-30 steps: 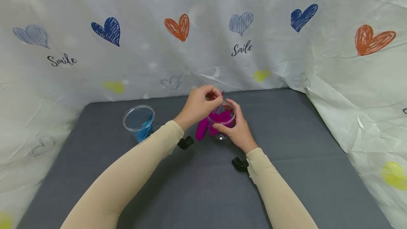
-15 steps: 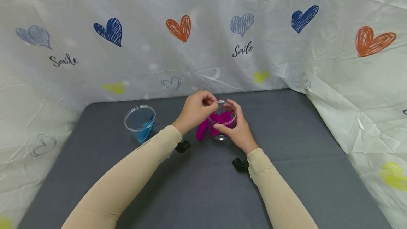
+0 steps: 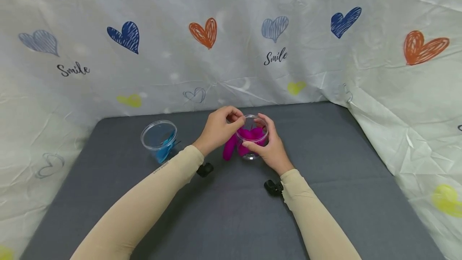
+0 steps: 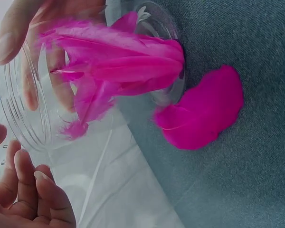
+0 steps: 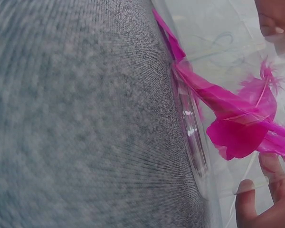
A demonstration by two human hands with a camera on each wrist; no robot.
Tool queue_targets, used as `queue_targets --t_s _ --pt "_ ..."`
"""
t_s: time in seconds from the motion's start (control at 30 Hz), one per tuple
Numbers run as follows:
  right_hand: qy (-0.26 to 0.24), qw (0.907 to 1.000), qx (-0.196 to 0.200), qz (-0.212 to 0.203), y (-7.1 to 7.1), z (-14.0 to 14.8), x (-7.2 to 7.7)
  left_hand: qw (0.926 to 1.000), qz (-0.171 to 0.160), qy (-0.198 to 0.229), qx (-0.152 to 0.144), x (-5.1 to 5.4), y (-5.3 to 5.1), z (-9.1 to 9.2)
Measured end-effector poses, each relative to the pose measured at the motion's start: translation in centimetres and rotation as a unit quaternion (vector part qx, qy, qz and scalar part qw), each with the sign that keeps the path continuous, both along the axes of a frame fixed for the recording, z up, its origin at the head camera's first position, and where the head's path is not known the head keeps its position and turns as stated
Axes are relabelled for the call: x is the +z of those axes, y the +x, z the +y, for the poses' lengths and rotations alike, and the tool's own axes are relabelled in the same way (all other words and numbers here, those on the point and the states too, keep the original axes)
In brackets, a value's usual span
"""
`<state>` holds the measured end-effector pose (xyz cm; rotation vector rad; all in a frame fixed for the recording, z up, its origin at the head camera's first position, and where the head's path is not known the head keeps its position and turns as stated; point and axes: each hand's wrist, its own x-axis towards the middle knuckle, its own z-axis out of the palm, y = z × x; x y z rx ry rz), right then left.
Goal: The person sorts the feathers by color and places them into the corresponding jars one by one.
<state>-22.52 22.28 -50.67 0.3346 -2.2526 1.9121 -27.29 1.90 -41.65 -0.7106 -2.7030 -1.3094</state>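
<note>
In the head view, a clear plastic jar with several magenta feathers in it stands near the back of the table. My right hand grips it round the upper side, thumb in front and fingers behind. Close to the jar's left rim is my left hand. In the left wrist view that hand's fingers are loosely bent, the thumb apart, and nothing shows between them. A separate magenta feather lies on the table against the jar's left side.
Farther left stands a second clear jar with blue feathers; whether all lie inside I cannot tell. The table has a dark grey cloth. A white curtain printed with hearts closes the back and sides.
My left hand has drawn slightly left and down from the jar's mouth. The thin magenta tip by its fingertips is out of sight now. My right hand keeps its grip on the jar.
</note>
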Motion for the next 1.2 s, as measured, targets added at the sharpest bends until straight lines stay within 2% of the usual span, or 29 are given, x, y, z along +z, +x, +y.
queue_targets --t_s 0.1,0.2,0.27,0.4,0.57,0.77,1.0,1.2 --pt "-0.002 1.0000 -0.004 0.002 0.0 -0.1 0.0 0.9999 -0.001 0.010 0.009 0.0 -0.3 -0.3" --pt "-0.006 1.0000 -0.005 0.002 0.0 -0.2 -0.1 0.9994 -0.008 0.004 0.033 -0.2 -0.8 -0.8" --pt "-0.006 1.0000 -0.005 0.002 0.0 -0.1 0.0 0.9985 -0.015 -0.015 0.050 -0.4 -1.2 -0.9" --pt "-0.002 1.0000 -0.005 0.003 -0.1 0.0 0.1 0.9931 -0.039 -0.085 0.071 -1.1 -2.4 -1.1" --pt "0.005 0.9999 -0.009 0.003 -0.2 0.0 0.0 0.9843 -0.072 -0.148 0.064 -2.1 -3.6 -0.9" --pt "0.002 1.0000 -0.007 0.005 -0.1 0.0 -0.1 0.9756 -0.084 -0.199 0.042 -2.9 -5.1 -0.2" --pt "-0.001 1.0000 -0.006 0.002 -0.1 0.0 -0.2 0.9721 -0.108 -0.207 0.026 -4.6 -6.7 0.5" --pt "0.005 1.0000 -0.004 0.000 0.0 0.1 0.1 0.9707 -0.107 -0.214 0.022 -5.7 -7.4 0.7"
